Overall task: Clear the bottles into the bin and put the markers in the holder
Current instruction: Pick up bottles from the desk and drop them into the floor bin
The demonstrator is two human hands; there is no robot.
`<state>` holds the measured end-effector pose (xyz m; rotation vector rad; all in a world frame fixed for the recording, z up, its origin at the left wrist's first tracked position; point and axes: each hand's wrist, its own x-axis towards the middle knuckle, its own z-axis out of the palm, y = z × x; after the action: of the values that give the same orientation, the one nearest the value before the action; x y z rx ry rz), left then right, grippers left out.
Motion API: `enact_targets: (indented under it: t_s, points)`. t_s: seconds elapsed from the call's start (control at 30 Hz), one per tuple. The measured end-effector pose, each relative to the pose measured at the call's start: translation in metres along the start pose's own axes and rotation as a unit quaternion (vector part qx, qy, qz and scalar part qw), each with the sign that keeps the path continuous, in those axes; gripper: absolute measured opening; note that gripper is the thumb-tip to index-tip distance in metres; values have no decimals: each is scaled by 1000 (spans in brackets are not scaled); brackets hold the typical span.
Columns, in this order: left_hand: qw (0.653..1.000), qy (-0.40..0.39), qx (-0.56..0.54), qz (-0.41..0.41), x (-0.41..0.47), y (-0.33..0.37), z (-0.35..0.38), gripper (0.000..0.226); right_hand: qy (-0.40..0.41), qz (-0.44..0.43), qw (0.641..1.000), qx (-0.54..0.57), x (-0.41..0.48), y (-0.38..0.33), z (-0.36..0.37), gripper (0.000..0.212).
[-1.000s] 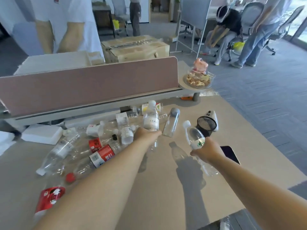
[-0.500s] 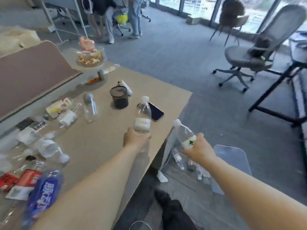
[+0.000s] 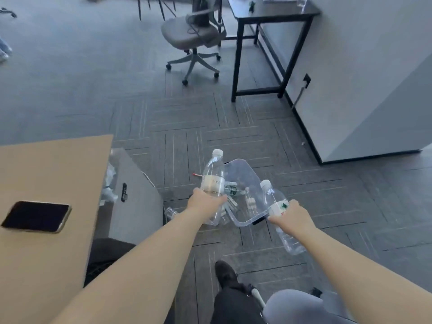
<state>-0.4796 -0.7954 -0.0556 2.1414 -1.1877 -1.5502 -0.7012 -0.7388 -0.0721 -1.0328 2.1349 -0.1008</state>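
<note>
Head view: left hand [image 3: 205,203] grips beige-label bottle [image 3: 212,181], right hand [image 3: 291,216] grips green-label bottle [image 3: 278,204], both above clear bin [image 3: 243,181], likely for dropping.

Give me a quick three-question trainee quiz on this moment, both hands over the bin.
1. True or false: each hand holds a bottle.
2. What lies on the table? A) a phone B) a marker C) a cup
3. The clear bin on the floor already holds some ____.

Key
1. True: the left hand grips the bottle with the beige label and the right hand grips the bottle with the green-marked label.
2. A: the phone lies flat near the table's edge.
3. Bottles: a few small ones show through its wall.
</note>
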Motion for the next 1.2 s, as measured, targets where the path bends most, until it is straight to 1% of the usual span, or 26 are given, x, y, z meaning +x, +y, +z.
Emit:
enact_targets:
  t_s: [0.07, 0.13, 0.3, 0.4, 0.47, 0.53, 0.63, 0.67, 0.8, 0.97, 1.13, 1.2]
  points:
    - [999, -6, 21, -27, 26, 16, 11, 90, -13, 7, 1000, 0, 34, -7, -5, 64]
    - [999, 3, 15, -51, 50, 27, 17, 84, -23, 0, 1000, -2, 69, -23, -11, 64]
    - [994, 0, -20, -112, 92, 32, 29, 70, 5, -49, 999, 18, 136, -59, -26, 78]
    - [991, 6, -9, -136, 109, 33, 37, 72, -11, -27, 999, 38, 160, -59, -26, 76]
    - [991, 19, 7, -136, 122, 38, 43, 72, -33, -4, 999, 40, 169, -51, -22, 69]
    - [991, 11, 24, -128, 133, 48, 51, 74, -53, 5, 998, 38, 174, -41, -18, 63]
    - [993, -16, 38, -115, 142, 66, 57, 99, -66, 17, 997, 22, 179, -27, -14, 59]
    - [992, -17, 48, -112, 143, 68, 56, 104, -70, 24, 997, 18, 180, -24, -13, 59]
    - [990, -10, 92, -105, 146, 63, 45, 104, -80, 40, 996, 0, 180, -24, -9, 61]
    - [989, -7, 125, -84, 137, 48, 15, 103, -79, 8, 997, -24, 173, -50, -7, 66]
    - [993, 38, 88, -72, 112, 29, -33, 97, -86, -49, 994, -56, 152, -96, 5, 57]
    - [993, 60, 69, -71, 96, 15, -58, 97, -92, -78, 990, -72, 135, -117, 13, 57]
